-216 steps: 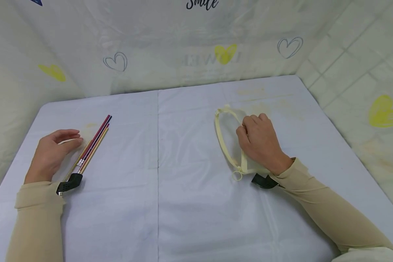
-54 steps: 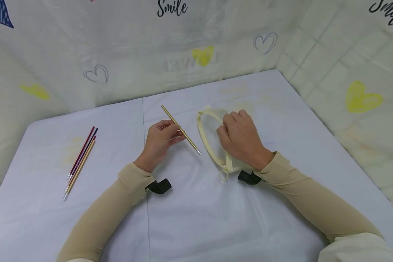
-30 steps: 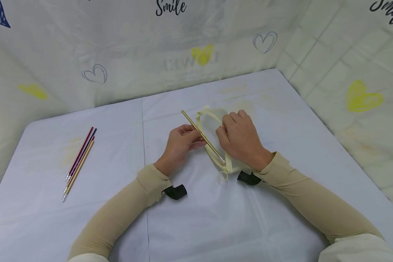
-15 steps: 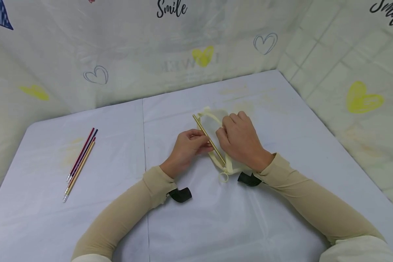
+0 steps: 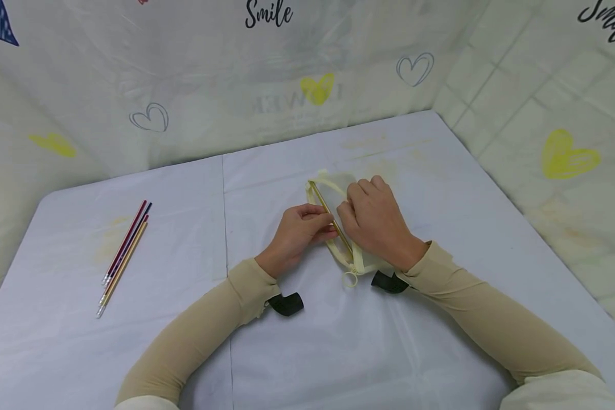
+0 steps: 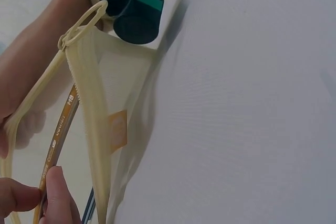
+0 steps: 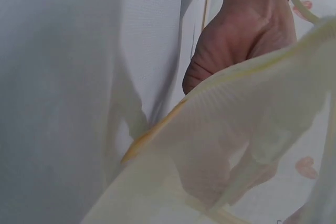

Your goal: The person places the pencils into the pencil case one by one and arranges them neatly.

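Note:
A gold pencil point(image 6: 60, 132) with printed lettering is pinched between the thumb and fingers of my left hand point(image 5: 298, 232). It lies slanted within the opening of a pale yellow, see-through zip pouch point(image 6: 92, 108), its lower end near the corner with the zip's ring pull point(image 5: 350, 278). My right hand point(image 5: 376, 222) grips the pouch's other edge with curled fingers, holding the mouth apart. In the left wrist view a dark, thin stick-like thing point(image 6: 89, 211) shows beside the zip edge. The right wrist view sees my left hand point(image 7: 239, 30) partly through the pouch's sheer side.
Several pencils point(image 5: 124, 253), red, dark and gold, lie in a loose bundle on the left of the white-covered table point(image 5: 184, 228). A seam runs down the cloth. A pale curtain point(image 5: 210, 68) with hearts and lettering stands behind. Black wrist cameras point(image 5: 287, 304) sit under both wrists.
My left hand went from the bundle at left to the pouch with the gold pencil. Over the last second the pencil has moved lower into the pouch opening. The right hand keeps its grip.

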Demonstrator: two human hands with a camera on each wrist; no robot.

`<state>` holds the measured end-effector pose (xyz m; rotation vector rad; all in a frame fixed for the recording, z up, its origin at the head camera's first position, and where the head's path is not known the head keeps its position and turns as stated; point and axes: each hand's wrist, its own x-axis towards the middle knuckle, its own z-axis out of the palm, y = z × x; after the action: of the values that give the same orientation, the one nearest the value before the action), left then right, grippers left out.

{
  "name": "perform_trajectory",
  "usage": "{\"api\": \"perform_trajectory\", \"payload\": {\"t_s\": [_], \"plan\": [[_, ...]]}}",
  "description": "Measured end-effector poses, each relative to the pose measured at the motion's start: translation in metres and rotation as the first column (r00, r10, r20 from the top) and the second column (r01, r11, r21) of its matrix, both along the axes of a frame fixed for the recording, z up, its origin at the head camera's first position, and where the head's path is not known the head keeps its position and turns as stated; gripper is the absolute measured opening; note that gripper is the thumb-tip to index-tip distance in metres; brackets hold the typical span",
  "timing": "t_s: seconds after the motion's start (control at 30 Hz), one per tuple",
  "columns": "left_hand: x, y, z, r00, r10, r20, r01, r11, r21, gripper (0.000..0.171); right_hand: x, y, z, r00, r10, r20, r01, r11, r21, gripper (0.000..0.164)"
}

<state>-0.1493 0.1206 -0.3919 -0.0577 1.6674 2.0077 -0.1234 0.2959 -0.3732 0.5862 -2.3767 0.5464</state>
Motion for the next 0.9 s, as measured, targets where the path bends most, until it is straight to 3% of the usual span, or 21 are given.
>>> {"api": "perform_trajectory", "payload": {"t_s": [0.2,0.5,0.9], "plan": [[-0.001,-0.002,0.0,1.0,0.005,-0.005,-0.005,1.0,0.014,0.019,-0.002,-0.003,0.001,0.999,0.015,-0.036,-0.016,1.0,-0.002,0.029],[-0.001,-0.011,0.001,1.0,0.001,0.001,-0.001,1.0,-0.025,0.029,-0.001,-0.006,0.002,1.0,-0.003,-0.007,0.004,1.0,0.015,0.027],[-0.003,-0.049,0.015,0.996,0.041,-0.077,-0.048,0.994,-0.096,0.035,-0.001,-0.002,-0.001,1.0,-0.022,0.023,0.022,1.0,-0.002,0.026]]}}
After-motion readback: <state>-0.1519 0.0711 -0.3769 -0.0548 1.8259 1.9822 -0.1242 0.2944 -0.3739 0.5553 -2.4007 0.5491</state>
